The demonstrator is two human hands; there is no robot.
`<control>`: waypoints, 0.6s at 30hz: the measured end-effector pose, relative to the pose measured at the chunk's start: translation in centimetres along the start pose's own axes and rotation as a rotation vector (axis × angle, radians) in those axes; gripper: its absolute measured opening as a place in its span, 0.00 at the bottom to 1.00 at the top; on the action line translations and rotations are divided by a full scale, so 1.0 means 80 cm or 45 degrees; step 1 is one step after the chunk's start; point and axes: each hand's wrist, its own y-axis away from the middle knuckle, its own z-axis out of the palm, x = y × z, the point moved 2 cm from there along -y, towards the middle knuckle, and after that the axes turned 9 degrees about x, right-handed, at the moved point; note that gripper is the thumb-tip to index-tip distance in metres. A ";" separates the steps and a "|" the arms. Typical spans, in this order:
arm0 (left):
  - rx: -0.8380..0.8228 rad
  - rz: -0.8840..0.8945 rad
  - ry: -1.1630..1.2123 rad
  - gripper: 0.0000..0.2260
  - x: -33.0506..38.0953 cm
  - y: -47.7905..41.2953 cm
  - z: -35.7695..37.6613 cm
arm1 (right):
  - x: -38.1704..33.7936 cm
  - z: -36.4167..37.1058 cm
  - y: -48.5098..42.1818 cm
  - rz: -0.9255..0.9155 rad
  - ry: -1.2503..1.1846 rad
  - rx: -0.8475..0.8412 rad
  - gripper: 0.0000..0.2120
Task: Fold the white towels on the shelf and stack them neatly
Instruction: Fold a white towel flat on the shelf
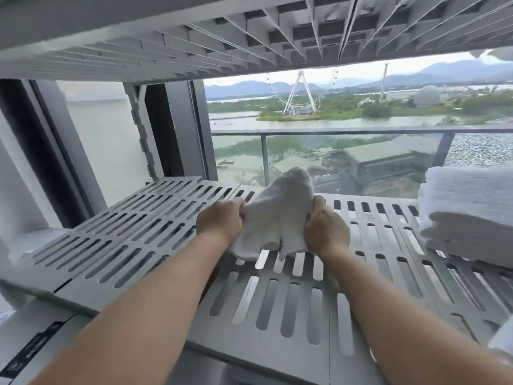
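On the slotted grey shelf (pixel 291 309), mid-level of a rack in front of a window, a small white towel (pixel 280 215) is held bunched up between both hands, just above the shelf surface. Left hand (pixel 220 222) pinches the towel's left edge with curled fingers; right hand (pixel 324 227) grips the right edge, fingers wrapped into the cloth. Towel is crumpled, top peaks upward, two loose corners hang toward the slats; no clean fold visible yet. A stack of folded white towels (pixel 469 215) sits at the right end of the same shelf, well apart from the hands. Judgement: this one seems at the start of its fold, needs spreading flat first. Risks: hanging corners could catch in the open slots and drag the cloth askew; grip on bunched fabric rather than true corners would likely give an uneven fold; placing a lopsided piece on the stack could tilt it, since it sits close to the shelf's right end. Upper shelf (pixel 194 31) overhead limits lifting room for shaking the towel out.
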 end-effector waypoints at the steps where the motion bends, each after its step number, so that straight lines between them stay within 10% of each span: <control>1: 0.008 0.006 0.008 0.09 -0.002 -0.005 0.003 | 0.001 0.001 -0.004 0.005 -0.003 0.001 0.04; 18: -0.179 -0.061 0.509 0.10 -0.056 -0.066 -0.042 | -0.074 -0.079 0.005 0.305 0.325 0.108 0.08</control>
